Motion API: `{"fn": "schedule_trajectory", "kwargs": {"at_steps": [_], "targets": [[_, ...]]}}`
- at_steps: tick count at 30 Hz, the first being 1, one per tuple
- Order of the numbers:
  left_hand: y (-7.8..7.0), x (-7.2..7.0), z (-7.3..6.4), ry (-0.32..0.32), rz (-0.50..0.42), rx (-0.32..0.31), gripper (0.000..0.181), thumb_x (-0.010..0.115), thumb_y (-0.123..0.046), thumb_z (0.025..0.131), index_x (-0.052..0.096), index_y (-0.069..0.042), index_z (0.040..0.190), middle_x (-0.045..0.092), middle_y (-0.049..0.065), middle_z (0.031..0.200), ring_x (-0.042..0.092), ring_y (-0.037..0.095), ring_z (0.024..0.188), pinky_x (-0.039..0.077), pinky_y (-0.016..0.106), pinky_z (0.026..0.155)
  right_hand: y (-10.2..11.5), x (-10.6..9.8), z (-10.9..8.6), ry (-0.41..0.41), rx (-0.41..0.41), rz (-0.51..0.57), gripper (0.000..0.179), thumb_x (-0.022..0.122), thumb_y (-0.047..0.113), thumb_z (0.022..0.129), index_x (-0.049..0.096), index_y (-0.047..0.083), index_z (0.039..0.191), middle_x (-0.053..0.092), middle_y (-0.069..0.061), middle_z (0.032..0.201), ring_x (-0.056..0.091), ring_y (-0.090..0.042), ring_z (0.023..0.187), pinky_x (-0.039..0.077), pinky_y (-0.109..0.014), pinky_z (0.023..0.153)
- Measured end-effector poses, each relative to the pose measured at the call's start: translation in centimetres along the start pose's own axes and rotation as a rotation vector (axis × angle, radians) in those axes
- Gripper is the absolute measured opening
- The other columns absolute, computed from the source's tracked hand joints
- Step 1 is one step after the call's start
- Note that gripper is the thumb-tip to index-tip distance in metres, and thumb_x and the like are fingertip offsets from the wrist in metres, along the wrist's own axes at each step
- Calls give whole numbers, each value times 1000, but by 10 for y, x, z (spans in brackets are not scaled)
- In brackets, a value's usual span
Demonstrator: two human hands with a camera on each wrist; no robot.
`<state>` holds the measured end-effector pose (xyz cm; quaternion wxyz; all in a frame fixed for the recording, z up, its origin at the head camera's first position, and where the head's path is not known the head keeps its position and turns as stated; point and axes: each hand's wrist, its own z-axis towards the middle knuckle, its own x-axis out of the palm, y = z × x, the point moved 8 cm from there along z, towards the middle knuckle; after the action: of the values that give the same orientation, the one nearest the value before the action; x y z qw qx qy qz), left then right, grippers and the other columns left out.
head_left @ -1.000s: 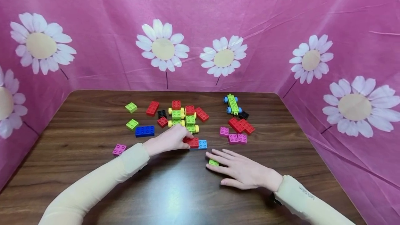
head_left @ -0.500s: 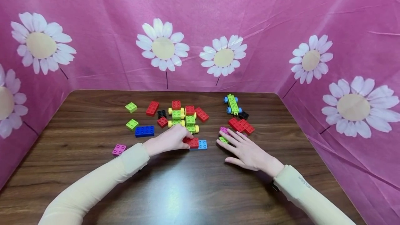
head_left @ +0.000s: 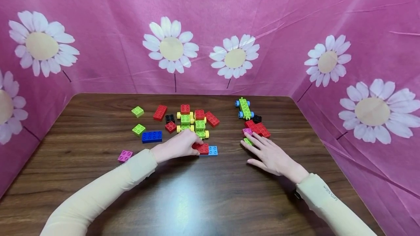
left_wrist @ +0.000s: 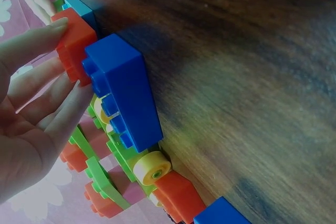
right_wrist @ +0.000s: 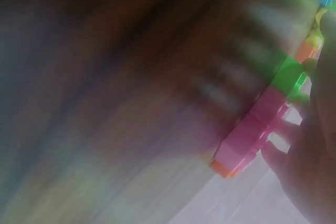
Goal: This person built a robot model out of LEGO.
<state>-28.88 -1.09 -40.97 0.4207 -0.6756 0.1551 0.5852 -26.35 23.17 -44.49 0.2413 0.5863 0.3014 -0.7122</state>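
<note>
Left hand (head_left: 177, 146): pinching a red studded plastic brick (head_left: 203, 149) atop a light-blue plastic brick (head_left: 213, 150).
Right hand (head_left: 272, 157): fingers spread, touching a lime-green square plastic brick (head_left: 248, 141) and pink plastic bricks (right_wrist: 244, 138), near red plastic bricks (head_left: 261, 129).
Cream right sleeve (head_left: 333, 208): dark lettering (head_left: 330, 193), too small to read.
Bricks, against half a second ago: lime-green and pink now farther right.

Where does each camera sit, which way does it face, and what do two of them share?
Head: worn on the head, facing forward and down over the table toward the flowered backdrop; left grip, right grip and both sleeves show.
Left wrist: worn on that wrist, facing the red brick in the left grip and a dark blue brick; part of the right grip shows too.
Right wrist: worn on that wrist, facing the green brick and pink bricks by the right grip.
Shared: head and left wrist both show the red brick.
</note>
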Motion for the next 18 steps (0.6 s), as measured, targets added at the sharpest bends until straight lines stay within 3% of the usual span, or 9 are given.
{"fn": "schedule_trajectory", "kwargs": {"at_steps": [7,12,18], "targets": [[-1,0,0,-3,2,8,28,79,-16,84,76,-3,108,76,10,108,72,17,95,59,30,81,-8,-5,-3,-22,19,16,64,56,52,96,48,16,148,38,-17,158,39,-44,142,39,-56,111],[0,0,1,-1,0,3,28,79,-17,84,76,-3,109,76,10,108,71,15,94,58,30,81,-14,-20,7,-111,33,59,62,60,45,95,49,11,146,46,-19,151,45,-42,137,40,-57,109],[0,1,1,9,-14,-12,28,78,-16,85,76,-3,109,76,10,109,71,15,94,58,31,82,-39,-28,13,-213,171,144,58,68,31,92,52,4,141,53,-21,143,52,-40,128,42,-55,106]]}}
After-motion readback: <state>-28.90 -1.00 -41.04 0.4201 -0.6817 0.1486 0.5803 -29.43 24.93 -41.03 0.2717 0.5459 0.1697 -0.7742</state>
